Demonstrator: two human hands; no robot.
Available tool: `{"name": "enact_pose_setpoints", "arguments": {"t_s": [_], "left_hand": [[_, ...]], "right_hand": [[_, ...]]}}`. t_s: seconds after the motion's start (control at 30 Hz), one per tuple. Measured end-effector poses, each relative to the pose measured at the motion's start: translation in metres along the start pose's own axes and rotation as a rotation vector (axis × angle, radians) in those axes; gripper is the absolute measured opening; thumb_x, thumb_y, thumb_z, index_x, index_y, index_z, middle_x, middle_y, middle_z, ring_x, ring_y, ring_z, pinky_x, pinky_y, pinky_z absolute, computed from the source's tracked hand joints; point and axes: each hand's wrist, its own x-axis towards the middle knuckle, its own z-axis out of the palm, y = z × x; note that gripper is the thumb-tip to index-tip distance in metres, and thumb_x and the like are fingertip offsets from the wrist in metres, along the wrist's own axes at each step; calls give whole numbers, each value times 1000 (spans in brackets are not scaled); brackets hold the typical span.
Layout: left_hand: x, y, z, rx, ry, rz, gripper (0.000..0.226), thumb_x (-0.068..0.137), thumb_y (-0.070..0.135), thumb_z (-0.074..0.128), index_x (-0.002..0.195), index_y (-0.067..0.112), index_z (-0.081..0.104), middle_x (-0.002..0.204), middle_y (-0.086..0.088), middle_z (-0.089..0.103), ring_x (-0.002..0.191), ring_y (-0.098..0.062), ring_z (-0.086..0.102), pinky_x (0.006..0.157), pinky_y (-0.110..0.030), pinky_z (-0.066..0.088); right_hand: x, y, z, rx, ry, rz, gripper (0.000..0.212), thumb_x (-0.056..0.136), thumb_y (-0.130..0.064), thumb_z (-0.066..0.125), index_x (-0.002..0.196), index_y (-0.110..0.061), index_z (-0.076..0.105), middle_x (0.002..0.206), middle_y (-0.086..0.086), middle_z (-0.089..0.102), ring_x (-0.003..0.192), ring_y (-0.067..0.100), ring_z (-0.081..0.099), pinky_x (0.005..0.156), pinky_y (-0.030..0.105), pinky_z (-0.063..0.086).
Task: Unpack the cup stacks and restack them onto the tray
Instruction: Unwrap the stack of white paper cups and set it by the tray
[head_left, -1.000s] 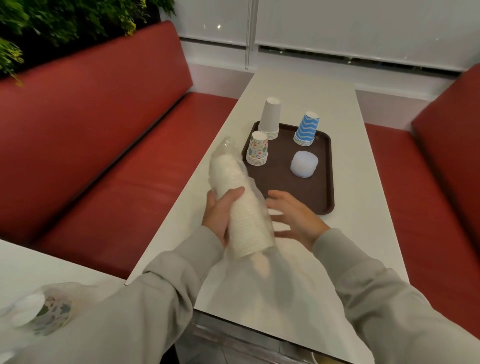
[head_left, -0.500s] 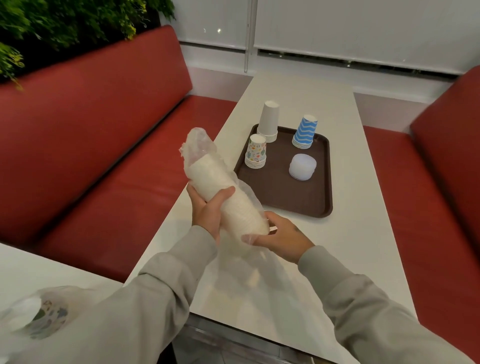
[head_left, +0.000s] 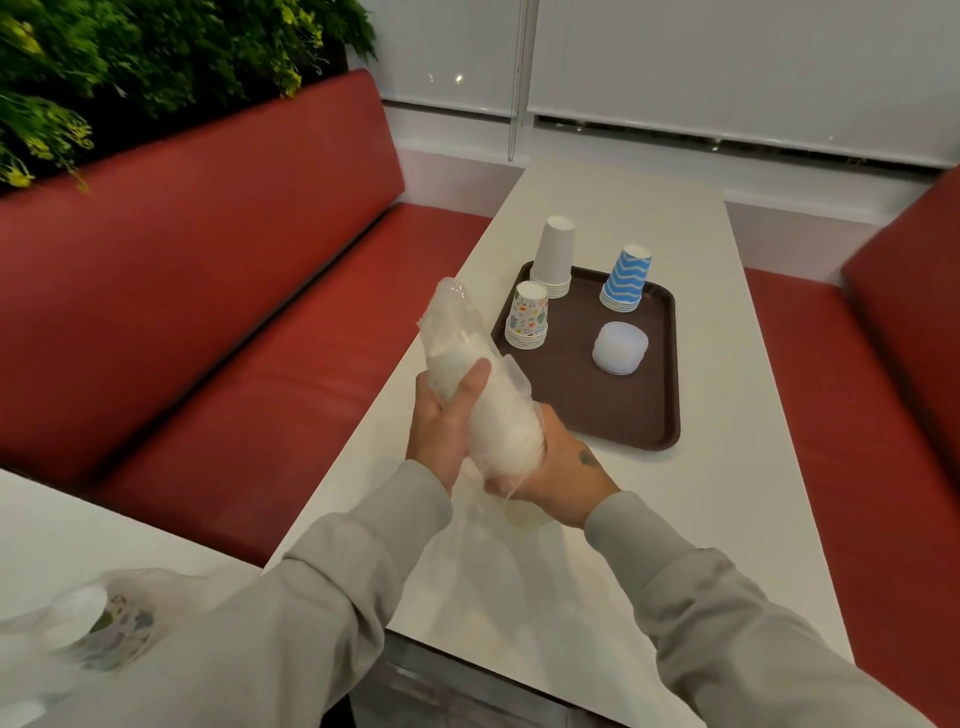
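A long stack of white cups in a clear plastic sleeve (head_left: 485, 384) is held tilted above the near half of the white table (head_left: 727, 467). My left hand (head_left: 447, 421) is wrapped around its middle. My right hand (head_left: 558, 475) grips the lower open end, where loose plastic hangs down. Beyond them lies a brown tray (head_left: 628, 410). It carries an upside-down white cup stack (head_left: 555, 257), a floral cup stack (head_left: 529, 315), a blue wavy cup stack (head_left: 626, 279) and a low translucent stack of lids (head_left: 620, 347).
Red benches run along both sides of the table (head_left: 249, 312). A second white table at lower left holds a plastic-wrapped pack of floral cups (head_left: 98, 623). Green plants hang above the left bench back. A white wall with blinds stands behind.
The wrapped stack has been lifted and swung left, away from the tray. My right hand has gone from open beside it to gripping its lower end.
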Motion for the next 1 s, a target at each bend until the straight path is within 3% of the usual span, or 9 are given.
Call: {"name": "enact_pose_setpoints", "arguments": {"t_s": [0.13, 0.23, 0.37, 0.43, 0.53, 0.6, 0.77, 1.0], "left_hand": [[3, 22, 0, 64, 59, 83, 33, 75, 70, 58, 94, 44, 64, 102, 14, 71, 101, -13, 66, 85, -44, 57], [7, 34, 0, 156, 88, 194, 27, 79, 56, 64, 85, 30, 69, 94, 4, 73, 95, -22, 68, 89, -54, 57], [12, 48, -5, 266, 104, 302, 25, 80, 35, 69, 69, 14, 60, 68, -1, 45, 70, -18, 44, 70, -44, 53], [11, 53, -11, 345, 123, 359, 24, 82, 33, 71, 71, 13, 64, 65, -1, 43, 66, -15, 40, 63, -38, 48], [8, 60, -23, 505, 160, 463, 10, 85, 22, 73, 76, 20, 73, 64, -5, 55, 60, -7, 40, 59, -25, 40], [5, 63, -32, 546, 174, 497, 10, 83, 13, 73, 79, 23, 75, 66, -5, 61, 59, -5, 41, 57, -18, 39], [2, 63, -50, 664, 171, 477, 15, 79, 8, 69, 82, 22, 74, 71, -1, 65, 68, -12, 49, 60, -21, 42], [4, 57, -59, 626, 140, 475, 2, 85, 15, 74, 86, 16, 75, 76, 2, 69, 67, -8, 55, 61, -20, 48]], "right_hand": [[1, 4, 4, 30, 30, -18, 77, 70, -29, 85, 131, -36, 38, 109, -11, 59, 97, 15, 58, 67, 26, 47], [3, 8, 9, 54, 65, -26, 83, 68, -31, 87, 133, -36, 36, 115, -12, 58, 105, 17, 59, 77, 30, 52], [5, 10, 19, 104, 101, -33, 100, 67, -28, 89, 143, -41, 25, 125, -11, 57, 111, 19, 56, 87, 30, 50], [9, 9, 27, 106, 121, -25, 101, 64, -34, 90, 141, -44, 25, 126, -12, 57, 113, 20, 56, 92, 34, 50], [16, 5, 39, 52, 120, -21, 94, 54, -48, 86, 130, -46, 32, 125, -10, 58, 116, 23, 55, 98, 43, 49], [20, 2, 47, 64, 88, -34, 82, 60, -40, 90, 124, -41, 38, 121, -10, 58, 112, 22, 55, 92, 37, 49], [29, -2, 70, 102, 37, -68, 85, 63, -30, 92, 130, -35, 40, 121, -9, 59, 110, 21, 55, 89, 32, 47], [30, 0, 79, 178, 23, -84, 89, 63, -26, 94, 127, -43, 33, 125, -11, 56, 116, 21, 53, 94, 32, 45]]}}
